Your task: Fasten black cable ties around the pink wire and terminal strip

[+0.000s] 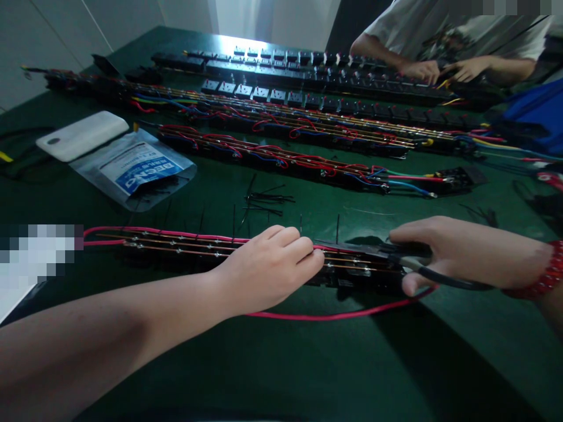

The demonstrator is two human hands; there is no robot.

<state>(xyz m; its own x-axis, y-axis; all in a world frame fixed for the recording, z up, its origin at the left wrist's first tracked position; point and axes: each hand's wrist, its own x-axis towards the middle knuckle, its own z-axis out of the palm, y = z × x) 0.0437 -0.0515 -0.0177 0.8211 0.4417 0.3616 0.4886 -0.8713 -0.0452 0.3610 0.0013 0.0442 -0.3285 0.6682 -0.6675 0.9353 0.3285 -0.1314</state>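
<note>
A long black power strip (pixel 365 282) lies across the green table with its open side up, showing bare copper rods. A red wire (pixel 176 230) runs along its far edge, looping at the left and passing in front at the right. Thin black cable ties (pixel 338 227) stick up from that edge. My left hand (pixel 275 266) is closed over the middle of the strip, fingers curled against wire and rods; its fingertips are partly hidden. In my right hand (pixel 424 255) are black-handled scissors (pixel 416 266), their blades pointing left along the strip, near an upright tie.
Loose cable ties (pixel 268 202) lie beyond the strip. A plastic bag of ties (pixel 145 167) and a white flat case (pixel 83 136) lie at left. Further back are another wired strip (pixel 264 153) and several more. Across the table a co-worker's hands (pixel 444 71) work on a strip.
</note>
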